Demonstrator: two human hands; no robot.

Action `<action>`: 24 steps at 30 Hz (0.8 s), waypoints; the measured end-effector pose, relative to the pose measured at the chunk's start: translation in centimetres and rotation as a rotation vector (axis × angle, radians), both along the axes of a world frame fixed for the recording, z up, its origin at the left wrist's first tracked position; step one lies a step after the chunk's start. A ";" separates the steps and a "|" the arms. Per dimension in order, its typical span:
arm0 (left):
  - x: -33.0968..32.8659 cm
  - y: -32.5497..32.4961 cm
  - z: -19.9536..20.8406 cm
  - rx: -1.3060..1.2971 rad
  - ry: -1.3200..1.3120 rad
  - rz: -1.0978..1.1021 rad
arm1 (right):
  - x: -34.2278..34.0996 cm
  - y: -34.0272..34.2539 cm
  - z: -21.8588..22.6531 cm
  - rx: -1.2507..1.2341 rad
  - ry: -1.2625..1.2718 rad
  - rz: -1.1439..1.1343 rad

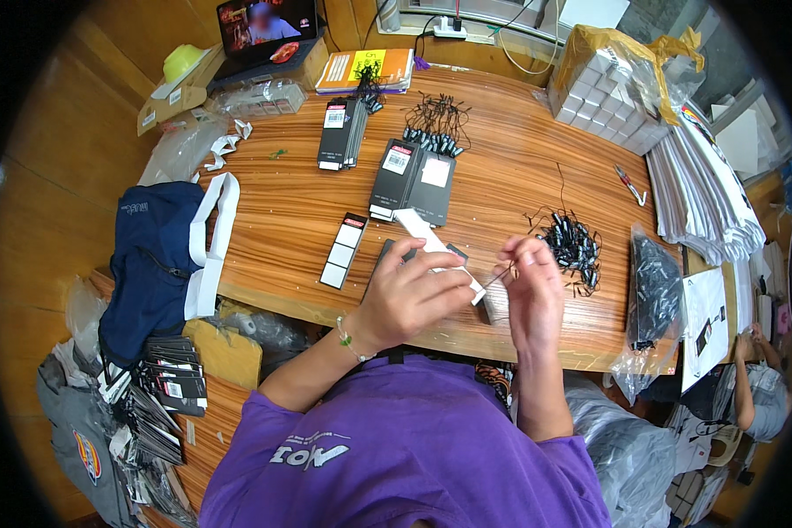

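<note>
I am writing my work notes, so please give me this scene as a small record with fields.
Left hand: holds a white card
Right hand: pinches a thin dark cord near the card's lower end
Right of hands: pile of dark cords
Beyond hands: stacked black tags, cords attached
Back right: wrapped white boxes
Back left: lit screen

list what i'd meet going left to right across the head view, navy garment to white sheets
navy garment, black card with white panels, left hand, right hand, pile of black cords, pen, stack of white sheets
</note>
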State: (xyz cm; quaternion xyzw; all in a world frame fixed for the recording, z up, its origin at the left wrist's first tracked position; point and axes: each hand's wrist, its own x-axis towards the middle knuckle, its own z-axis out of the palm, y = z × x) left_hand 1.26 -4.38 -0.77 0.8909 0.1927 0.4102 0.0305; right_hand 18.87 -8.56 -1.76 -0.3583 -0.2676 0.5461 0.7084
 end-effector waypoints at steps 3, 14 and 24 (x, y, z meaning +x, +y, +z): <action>-0.2 0.7 -0.9 -0.164 -0.184 -0.022 | 1.3 0.5 0.2 0.216 0.092 0.019; -0.3 0.5 -1.3 -0.910 -0.360 -0.171 | -0.1 1.3 1.7 0.374 0.192 0.182; 0.6 0.0 -2.1 -1.092 -0.534 -0.312 | 0.1 1.3 1.6 0.411 0.212 0.200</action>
